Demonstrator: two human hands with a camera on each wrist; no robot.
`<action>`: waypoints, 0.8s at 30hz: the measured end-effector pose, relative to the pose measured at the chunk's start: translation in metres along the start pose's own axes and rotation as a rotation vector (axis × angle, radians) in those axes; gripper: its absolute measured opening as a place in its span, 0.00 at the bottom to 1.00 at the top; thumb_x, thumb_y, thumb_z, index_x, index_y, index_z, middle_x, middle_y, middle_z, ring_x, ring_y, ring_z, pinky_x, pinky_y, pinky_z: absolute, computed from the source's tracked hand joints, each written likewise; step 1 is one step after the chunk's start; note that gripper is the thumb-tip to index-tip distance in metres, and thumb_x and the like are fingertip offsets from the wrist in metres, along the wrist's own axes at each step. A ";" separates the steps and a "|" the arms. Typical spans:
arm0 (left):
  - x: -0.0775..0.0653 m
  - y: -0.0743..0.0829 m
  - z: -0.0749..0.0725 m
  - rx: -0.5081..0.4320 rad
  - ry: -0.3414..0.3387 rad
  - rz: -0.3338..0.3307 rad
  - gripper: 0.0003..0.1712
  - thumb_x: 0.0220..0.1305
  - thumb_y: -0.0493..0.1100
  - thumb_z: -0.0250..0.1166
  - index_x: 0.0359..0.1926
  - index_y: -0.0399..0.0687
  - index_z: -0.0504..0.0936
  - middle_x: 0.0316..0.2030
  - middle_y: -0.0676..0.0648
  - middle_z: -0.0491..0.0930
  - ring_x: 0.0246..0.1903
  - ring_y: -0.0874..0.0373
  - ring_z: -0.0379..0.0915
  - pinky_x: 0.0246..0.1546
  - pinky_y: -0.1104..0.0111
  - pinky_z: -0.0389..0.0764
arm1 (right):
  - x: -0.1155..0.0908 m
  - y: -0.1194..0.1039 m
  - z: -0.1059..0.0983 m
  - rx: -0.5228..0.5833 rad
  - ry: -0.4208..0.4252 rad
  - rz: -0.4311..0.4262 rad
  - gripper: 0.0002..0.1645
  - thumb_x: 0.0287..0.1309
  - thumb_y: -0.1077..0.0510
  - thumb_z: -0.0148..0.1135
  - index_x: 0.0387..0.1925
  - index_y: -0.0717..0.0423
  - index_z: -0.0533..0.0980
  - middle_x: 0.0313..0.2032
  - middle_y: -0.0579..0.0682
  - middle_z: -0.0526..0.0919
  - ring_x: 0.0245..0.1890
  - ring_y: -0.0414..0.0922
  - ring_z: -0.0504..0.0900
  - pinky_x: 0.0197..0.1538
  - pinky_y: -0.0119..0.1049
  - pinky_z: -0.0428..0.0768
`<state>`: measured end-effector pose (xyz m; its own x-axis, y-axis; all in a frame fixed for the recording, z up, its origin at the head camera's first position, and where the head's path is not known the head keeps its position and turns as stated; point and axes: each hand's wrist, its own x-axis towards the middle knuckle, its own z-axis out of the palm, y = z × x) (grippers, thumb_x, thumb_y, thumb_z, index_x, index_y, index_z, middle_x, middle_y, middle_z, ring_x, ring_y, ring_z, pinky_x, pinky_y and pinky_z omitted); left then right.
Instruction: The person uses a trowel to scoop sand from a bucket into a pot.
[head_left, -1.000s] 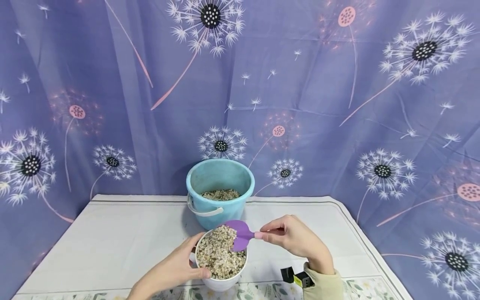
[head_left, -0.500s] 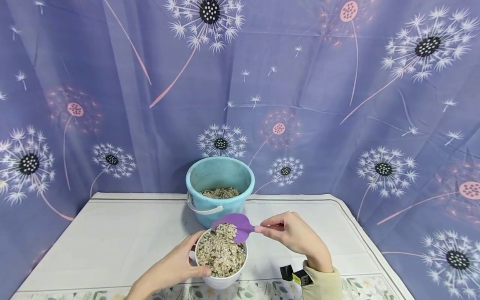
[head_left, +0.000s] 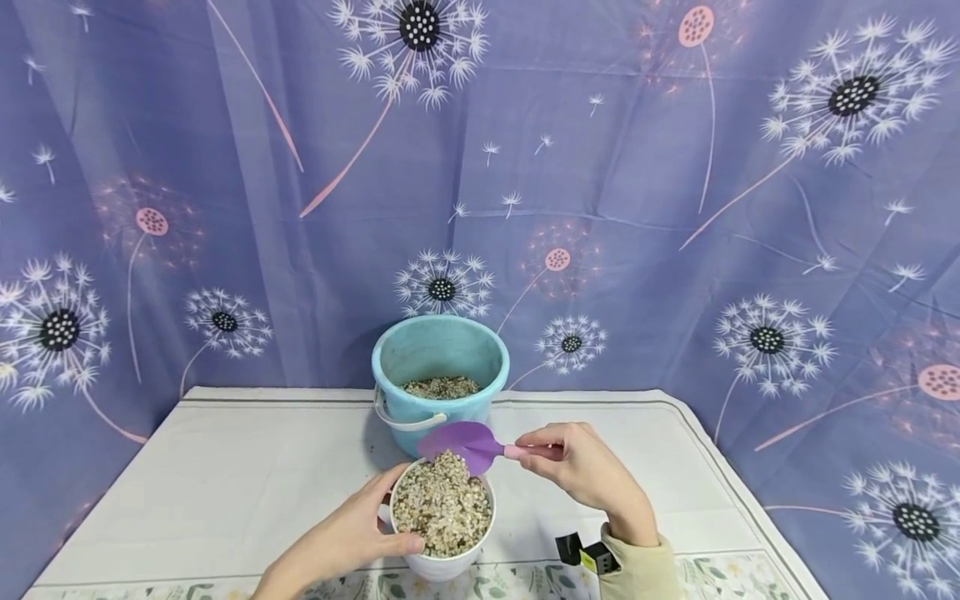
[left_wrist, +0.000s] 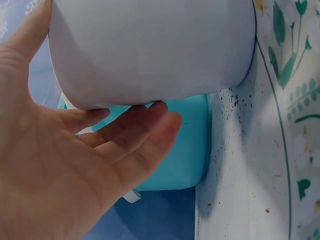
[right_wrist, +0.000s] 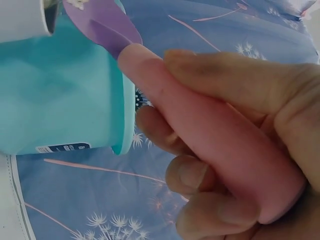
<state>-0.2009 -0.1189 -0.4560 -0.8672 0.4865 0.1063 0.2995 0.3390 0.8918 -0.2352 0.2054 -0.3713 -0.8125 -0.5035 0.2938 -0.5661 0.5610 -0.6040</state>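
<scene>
A white pot (head_left: 441, 570), heaped with pale granular mix (head_left: 444, 512), stands near the front of the table. My left hand (head_left: 348, 529) holds its left side, with the thumb near the rim and the fingers along the outer wall (left_wrist: 150, 50). My right hand (head_left: 592, 471) grips the pink handle (right_wrist: 210, 130) of a small trowel, fingers and thumb wrapped round it. The trowel's purple blade (head_left: 467, 443) is tilted over the pot's far rim, and a mound of mix lies against its lower edge.
Behind the pot stands a light blue bucket (head_left: 442, 408) with a white handle and more granular mix inside. Dark specks lie on the white tablecloth (left_wrist: 235, 112). A purple dandelion-print curtain (head_left: 622, 275) hangs behind the table.
The trowel has moved up, away from me and slightly left, from over the mix to the pot's far rim, and its blade has tilted. The left hand and pot stay put.
</scene>
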 end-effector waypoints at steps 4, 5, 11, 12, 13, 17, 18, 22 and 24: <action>0.000 0.000 0.000 -0.008 -0.002 -0.001 0.53 0.53 0.54 0.75 0.73 0.48 0.57 0.64 0.42 0.65 0.54 0.49 0.70 0.45 0.66 0.79 | -0.003 -0.002 -0.004 -0.017 0.008 0.005 0.11 0.58 0.52 0.69 0.42 0.50 0.86 0.32 0.38 0.86 0.26 0.33 0.80 0.32 0.31 0.81; 0.000 0.000 0.000 -0.008 -0.002 0.001 0.53 0.53 0.54 0.75 0.73 0.49 0.57 0.64 0.42 0.65 0.54 0.49 0.70 0.45 0.67 0.79 | -0.004 -0.002 -0.005 -0.026 0.011 0.002 0.11 0.58 0.53 0.70 0.42 0.50 0.86 0.33 0.38 0.86 0.27 0.33 0.80 0.33 0.31 0.81; 0.000 0.000 -0.001 -0.021 -0.008 0.008 0.51 0.53 0.53 0.75 0.72 0.48 0.58 0.62 0.44 0.66 0.54 0.50 0.70 0.45 0.66 0.79 | -0.010 -0.005 -0.012 -0.091 0.047 -0.032 0.13 0.54 0.60 0.72 0.44 0.53 0.85 0.36 0.41 0.86 0.34 0.35 0.82 0.37 0.31 0.82; 0.000 0.000 -0.001 -0.026 -0.010 0.007 0.51 0.53 0.53 0.75 0.72 0.48 0.58 0.62 0.44 0.66 0.54 0.50 0.70 0.45 0.66 0.79 | -0.011 -0.005 -0.013 -0.103 0.053 -0.035 0.14 0.54 0.61 0.72 0.44 0.53 0.85 0.36 0.41 0.86 0.34 0.35 0.82 0.38 0.31 0.82; 0.000 0.000 0.000 -0.021 -0.007 0.004 0.51 0.53 0.53 0.75 0.72 0.48 0.58 0.62 0.43 0.66 0.53 0.51 0.70 0.45 0.66 0.79 | -0.011 -0.005 -0.013 -0.113 0.059 -0.037 0.14 0.53 0.61 0.72 0.44 0.53 0.85 0.36 0.41 0.86 0.35 0.35 0.82 0.38 0.32 0.82; 0.000 -0.001 0.000 -0.015 0.002 -0.005 0.52 0.52 0.53 0.76 0.72 0.47 0.58 0.63 0.42 0.66 0.53 0.50 0.71 0.44 0.66 0.80 | -0.010 -0.004 -0.014 -0.147 0.076 -0.048 0.15 0.53 0.60 0.73 0.45 0.51 0.85 0.36 0.39 0.86 0.33 0.34 0.80 0.37 0.32 0.80; -0.001 -0.001 0.000 -0.004 0.006 -0.006 0.52 0.52 0.54 0.76 0.72 0.47 0.58 0.63 0.42 0.66 0.53 0.50 0.71 0.44 0.66 0.80 | -0.010 -0.003 -0.013 -0.141 0.076 -0.049 0.15 0.53 0.60 0.73 0.44 0.51 0.85 0.35 0.39 0.86 0.32 0.33 0.80 0.36 0.32 0.80; -0.001 -0.001 0.000 0.007 0.009 -0.002 0.53 0.51 0.55 0.76 0.73 0.47 0.58 0.64 0.42 0.66 0.54 0.48 0.71 0.45 0.66 0.79 | -0.009 -0.002 -0.013 -0.099 0.065 -0.044 0.13 0.55 0.59 0.72 0.44 0.50 0.85 0.35 0.37 0.86 0.29 0.33 0.80 0.34 0.31 0.80; -0.001 -0.001 0.000 -0.003 0.005 0.001 0.53 0.51 0.54 0.76 0.73 0.47 0.58 0.64 0.42 0.66 0.55 0.48 0.70 0.46 0.66 0.79 | -0.010 0.000 -0.014 -0.074 0.060 -0.039 0.12 0.56 0.59 0.71 0.44 0.49 0.85 0.34 0.37 0.85 0.27 0.33 0.79 0.32 0.31 0.80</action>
<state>-0.2002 -0.1193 -0.4571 -0.8688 0.4828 0.1096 0.2994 0.3361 0.8930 -0.2293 0.2193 -0.3640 -0.7953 -0.4871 0.3609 -0.6043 0.5901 -0.5354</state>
